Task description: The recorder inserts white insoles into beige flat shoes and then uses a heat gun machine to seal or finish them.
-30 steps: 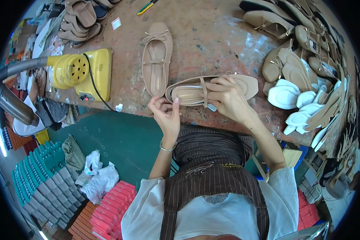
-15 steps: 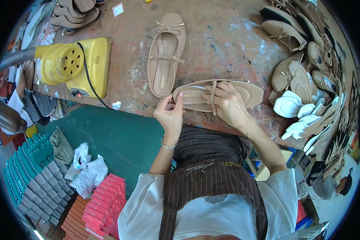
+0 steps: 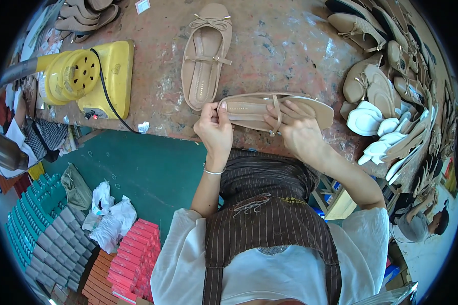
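A beige flat shoe (image 3: pixel 249 108) with a thin cross strap lies sideways at the table's near edge, toe to the right. My left hand (image 3: pixel 215 133) pinches its heel end, thumb on the insole and fingers curled round the outside. Inside the front of the shoe go the fingers of my right hand (image 3: pixel 303 134), beside the strap, and that hand grips the near side. Fingertips in the toe area are partly hidden. Just beyond the heel stands a similar beige shoe (image 3: pixel 204 81), with a bow on its toe and its heel toward me.
On the left of the worktable (image 3: pixel 158 66) stands a yellow machine (image 3: pixel 104 76) with a black cord. Stacked beige shoes (image 3: pixel 359 84) and white shoe parts (image 3: pixel 364 119) crowd the right side. Pink boxes (image 3: pixel 135 259) and white plastic bags (image 3: pixel 114 218) are at lower left. Another person (image 3: pixel 417 223) is at far right.
My right hand has slid along the shoe from the middle of the insole toward the toe. My left hand keeps its pinch at the heel. The whole view has shifted slightly.
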### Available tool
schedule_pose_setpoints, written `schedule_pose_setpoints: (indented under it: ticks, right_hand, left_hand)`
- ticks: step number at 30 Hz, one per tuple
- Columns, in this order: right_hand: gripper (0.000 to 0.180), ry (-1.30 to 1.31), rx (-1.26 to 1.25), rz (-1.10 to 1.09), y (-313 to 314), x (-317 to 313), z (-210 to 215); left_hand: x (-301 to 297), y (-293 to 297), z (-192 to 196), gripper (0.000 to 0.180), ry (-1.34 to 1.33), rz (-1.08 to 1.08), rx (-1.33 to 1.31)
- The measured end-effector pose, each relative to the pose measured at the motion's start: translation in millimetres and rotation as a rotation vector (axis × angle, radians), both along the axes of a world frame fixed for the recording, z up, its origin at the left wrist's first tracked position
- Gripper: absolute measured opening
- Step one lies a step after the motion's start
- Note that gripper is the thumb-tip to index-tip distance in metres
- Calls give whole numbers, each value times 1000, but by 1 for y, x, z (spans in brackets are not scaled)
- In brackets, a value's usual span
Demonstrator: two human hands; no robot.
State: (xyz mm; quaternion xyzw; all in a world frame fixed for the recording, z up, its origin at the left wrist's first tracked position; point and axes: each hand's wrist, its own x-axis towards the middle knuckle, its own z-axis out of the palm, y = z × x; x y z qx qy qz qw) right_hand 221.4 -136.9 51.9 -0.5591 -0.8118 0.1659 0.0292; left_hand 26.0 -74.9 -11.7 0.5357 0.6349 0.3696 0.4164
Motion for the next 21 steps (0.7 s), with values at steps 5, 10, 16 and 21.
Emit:
schedule_pose_setpoints:
  ticks: [5, 10, 16, 21]
  right_hand:
    - [38, 48, -17, -76, 4, 4, 0]
    - [36, 102, 612, -539, 41, 37, 4]
    - [27, 609, 182, -543, 31, 23, 34]
    - [26, 172, 375, -403, -13, -10, 17]
  left_hand:
    - [3, 1, 22, 18, -32, -46, -92]
    - [4, -50, 29, 18, 286, -467, -37]
    - [40, -81, 55, 16, 405, -692, 429]
    - [54, -88, 23, 55, 544, -973, 372]
